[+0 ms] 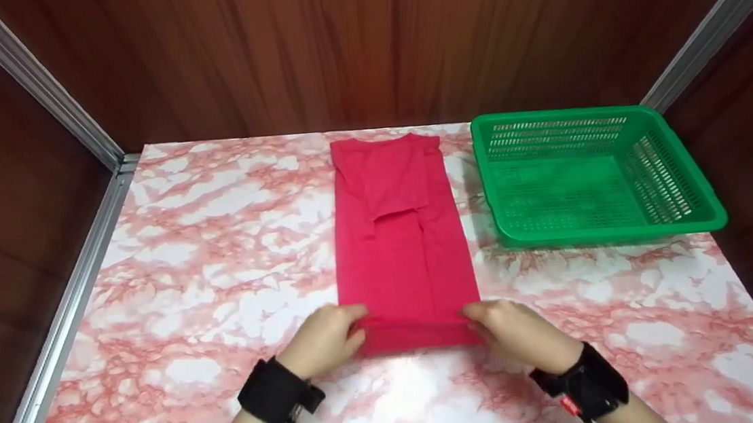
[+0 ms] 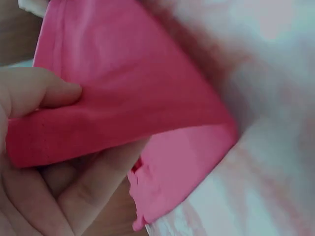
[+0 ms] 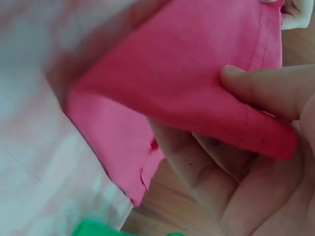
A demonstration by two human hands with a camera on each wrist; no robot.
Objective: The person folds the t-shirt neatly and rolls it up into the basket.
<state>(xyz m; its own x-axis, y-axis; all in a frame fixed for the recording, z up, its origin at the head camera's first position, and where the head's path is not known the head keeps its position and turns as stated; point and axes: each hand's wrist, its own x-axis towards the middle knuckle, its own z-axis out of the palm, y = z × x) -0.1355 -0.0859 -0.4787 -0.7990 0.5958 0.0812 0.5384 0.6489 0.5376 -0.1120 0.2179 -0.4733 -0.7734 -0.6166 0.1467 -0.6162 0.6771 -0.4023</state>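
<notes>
Pinching red T-shirt (image 1: 392,275) with left hand (image 1: 323,339), right hand (image 1: 513,329) at six o'clock; probably light, limp; best held by hem corners (image 2: 30,141)

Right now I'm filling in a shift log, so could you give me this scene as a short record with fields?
Left hand: pinches the near edge of the garment at its left side
Right hand: pinches the same edge at its right side
Garment: pinkish red, folded narrow, near edge lifted
Basket: green, perforated, right of the garment, apart from it
Table: red-and-white marbled
</notes>
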